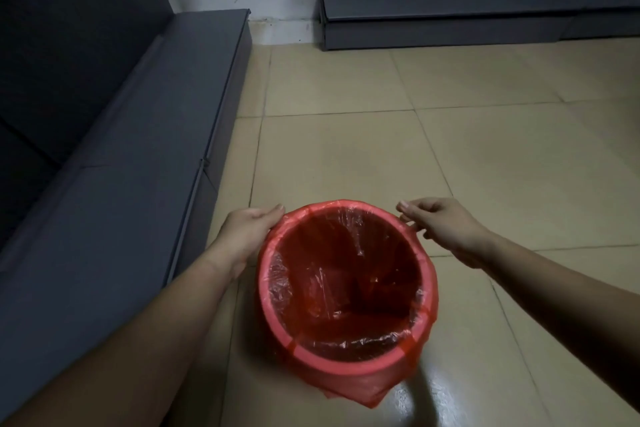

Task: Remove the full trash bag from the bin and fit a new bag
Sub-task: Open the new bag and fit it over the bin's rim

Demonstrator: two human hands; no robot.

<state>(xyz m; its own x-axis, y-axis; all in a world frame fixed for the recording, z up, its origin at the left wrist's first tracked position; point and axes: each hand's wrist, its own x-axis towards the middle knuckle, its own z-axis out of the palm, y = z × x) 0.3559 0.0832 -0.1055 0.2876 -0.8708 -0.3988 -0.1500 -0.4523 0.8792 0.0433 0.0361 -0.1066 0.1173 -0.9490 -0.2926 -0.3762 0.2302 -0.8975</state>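
A round red bin (346, 366) stands on the tiled floor below the middle of the view. A thin red trash bag (343, 291) lines its inside and is folded over the rim, with loose plastic hanging down the near outer wall. The bag holds nothing that I can see. My left hand (247, 236) rests against the bin's far left rim, fingers on the folded bag edge. My right hand (446, 225) is at the far right rim, its fingertips pinching or touching the bag's edge there. No full bag is in view.
A dark grey sofa (114, 149) runs along the left, its base close to the bin. A grey cabinet base (450, 24) stands against the white wall at the back. Beige floor tiles (450, 149) stretch ahead and to the right.
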